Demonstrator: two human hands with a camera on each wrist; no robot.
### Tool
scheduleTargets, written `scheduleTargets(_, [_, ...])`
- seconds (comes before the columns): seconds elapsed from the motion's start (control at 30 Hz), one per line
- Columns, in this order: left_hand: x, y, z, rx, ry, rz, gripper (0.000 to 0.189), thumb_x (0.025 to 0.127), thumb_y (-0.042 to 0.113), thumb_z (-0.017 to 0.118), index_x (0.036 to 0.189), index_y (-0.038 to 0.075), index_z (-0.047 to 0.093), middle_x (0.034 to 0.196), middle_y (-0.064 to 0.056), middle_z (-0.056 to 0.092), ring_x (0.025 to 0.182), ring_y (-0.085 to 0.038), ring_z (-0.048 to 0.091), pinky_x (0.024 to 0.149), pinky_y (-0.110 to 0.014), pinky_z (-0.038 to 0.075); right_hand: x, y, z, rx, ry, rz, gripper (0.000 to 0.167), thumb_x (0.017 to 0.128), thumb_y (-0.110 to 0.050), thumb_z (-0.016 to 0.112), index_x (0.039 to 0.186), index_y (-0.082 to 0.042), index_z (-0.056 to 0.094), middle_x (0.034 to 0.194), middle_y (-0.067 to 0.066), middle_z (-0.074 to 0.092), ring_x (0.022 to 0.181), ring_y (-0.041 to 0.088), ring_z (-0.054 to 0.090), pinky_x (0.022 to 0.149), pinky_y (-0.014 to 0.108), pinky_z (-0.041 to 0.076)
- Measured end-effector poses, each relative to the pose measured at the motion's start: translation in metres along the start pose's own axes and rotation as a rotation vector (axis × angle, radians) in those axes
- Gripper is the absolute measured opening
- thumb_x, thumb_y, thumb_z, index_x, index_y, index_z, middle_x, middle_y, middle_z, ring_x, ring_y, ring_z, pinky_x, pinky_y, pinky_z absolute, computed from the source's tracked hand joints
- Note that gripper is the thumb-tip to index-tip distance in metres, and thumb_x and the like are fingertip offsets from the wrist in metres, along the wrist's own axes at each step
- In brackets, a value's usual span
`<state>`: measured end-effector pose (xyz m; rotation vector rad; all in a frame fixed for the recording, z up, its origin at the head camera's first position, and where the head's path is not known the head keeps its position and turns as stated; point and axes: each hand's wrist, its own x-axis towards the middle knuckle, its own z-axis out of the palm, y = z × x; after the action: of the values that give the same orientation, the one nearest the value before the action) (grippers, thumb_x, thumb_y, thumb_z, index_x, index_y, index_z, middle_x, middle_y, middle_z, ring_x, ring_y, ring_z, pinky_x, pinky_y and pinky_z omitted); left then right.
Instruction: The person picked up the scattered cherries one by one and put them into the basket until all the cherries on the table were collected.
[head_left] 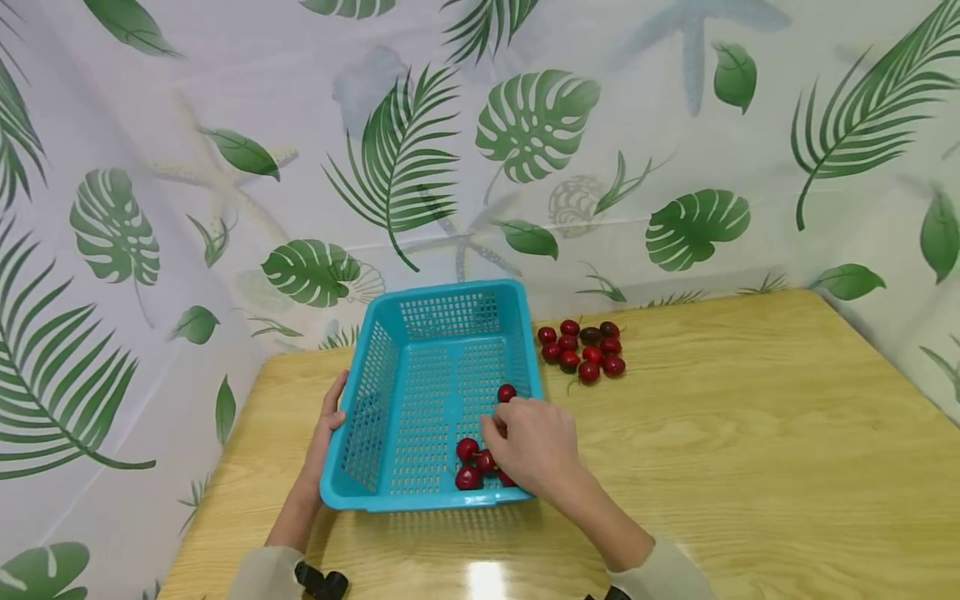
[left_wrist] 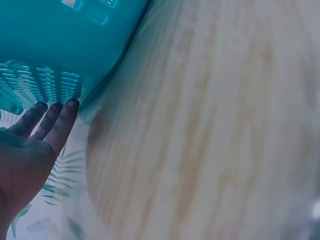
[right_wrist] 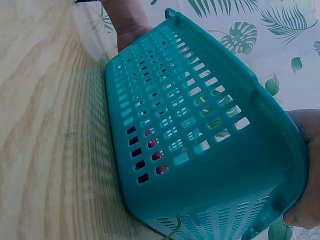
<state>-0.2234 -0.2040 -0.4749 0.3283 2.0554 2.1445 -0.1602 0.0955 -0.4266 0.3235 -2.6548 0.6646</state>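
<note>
A blue perforated plastic basket (head_left: pixel 453 400) is tilted toward me on the table. My left hand (head_left: pixel 327 425) supports its left side, the thumb at the rim; in the left wrist view the straight fingers (left_wrist: pixel 61 126) touch the outer wall. My right hand (head_left: pixel 534 442) reaches over the right wall near the front corner, fingers curled, with a dark red cherry (head_left: pixel 502 428) partly showing between thumb and forefinger. Several red cherries (head_left: pixel 468 477) lie in the basket's front right corner, some hidden by this hand. Another cherry (head_left: pixel 507 392) is just beyond the fingers.
A group of red cherries (head_left: pixel 588 371) lies on the wooden table (head_left: pixel 750 433) just right of the basket, some very dark. Behind and to the left hangs a white leaf-print cloth (head_left: pixel 615 275). A black wrist device (head_left: pixel 322 581) is strapped at the left sleeve.
</note>
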Motion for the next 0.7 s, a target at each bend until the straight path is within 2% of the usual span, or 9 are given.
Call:
scheduleTargets(0.2, [-0.001, 0.000, -0.010, 0.018, -0.023, -0.004, 0.068, 0.096, 0.021, 0.024, 0.161, 0.024, 0.001, 0.166, -0.010, -0.001, 0.146, -0.042, 0.015, 0.105, -0.048, 0.030, 0.002, -0.007, 0.002, -0.015, -0.024, 0.019, 0.049, 0.090, -0.029, 0.065, 0.049, -0.023, 0.039, 0.052, -0.011, 0.036, 0.047, 0.007, 0.034, 0.043, 0.026, 0.025])
scheduleTargets(0.33, [-0.003, -0.003, -0.009, 0.013, -0.024, 0.001, 0.069, 0.096, 0.021, 0.026, 0.161, 0.022, 0.003, 0.164, -0.012, 0.004, 0.142, -0.043, 0.021, 0.101, -0.044, 0.034, -0.004, -0.004, 0.001, 0.057, -0.018, 0.046, 0.047, 0.090, -0.028, 0.066, 0.050, -0.024, 0.041, 0.053, -0.012, 0.036, 0.047, 0.006, 0.034, 0.044, 0.026, 0.026])
scheduleTargets(0.43, [-0.005, -0.004, -0.011, 0.017, -0.016, -0.003, 0.071, 0.095, 0.021, 0.027, 0.160, 0.022, 0.001, 0.164, -0.013, 0.004, 0.140, -0.044, 0.023, 0.099, -0.041, 0.036, -0.005, -0.002, -0.002, 0.184, -0.043, 0.077, 0.042, 0.090, -0.026, 0.066, 0.053, -0.026, 0.047, 0.054, -0.014, 0.038, 0.048, 0.004, 0.036, 0.045, 0.025, 0.026])
scheduleTargets(0.53, [-0.005, -0.005, -0.013, 0.025, -0.008, -0.012, 0.073, 0.094, 0.023, 0.028, 0.160, 0.024, 0.000, 0.164, -0.014, 0.003, 0.139, -0.044, 0.024, 0.098, -0.039, 0.038, -0.004, 0.007, -0.009, 0.403, -0.131, 0.138, 0.032, 0.092, -0.025, 0.065, 0.061, -0.023, 0.057, 0.058, -0.012, 0.045, 0.052, 0.004, 0.040, 0.049, 0.024, 0.031])
scheduleTargets(0.63, [-0.002, -0.005, -0.013, 0.020, -0.007, -0.015, 0.074, 0.092, 0.023, 0.029, 0.160, 0.025, 0.000, 0.163, -0.013, 0.003, 0.139, -0.043, 0.025, 0.098, -0.040, 0.038, 0.003, 0.024, -0.019, 0.649, -0.198, 0.200, 0.020, 0.095, -0.022, 0.063, 0.079, -0.013, 0.069, 0.069, -0.003, 0.056, 0.061, 0.007, 0.046, 0.056, 0.023, 0.038])
scheduleTargets(0.7, [0.001, -0.005, -0.013, 0.017, -0.011, -0.014, 0.074, 0.092, 0.023, 0.029, 0.161, 0.024, 0.001, 0.163, -0.013, 0.005, 0.140, -0.043, 0.024, 0.099, -0.042, 0.037, 0.010, 0.039, -0.025, 0.745, -0.195, 0.248, 0.016, 0.096, -0.019, 0.062, 0.093, -0.005, 0.071, 0.077, 0.004, 0.061, 0.067, 0.011, 0.049, 0.060, 0.024, 0.042])
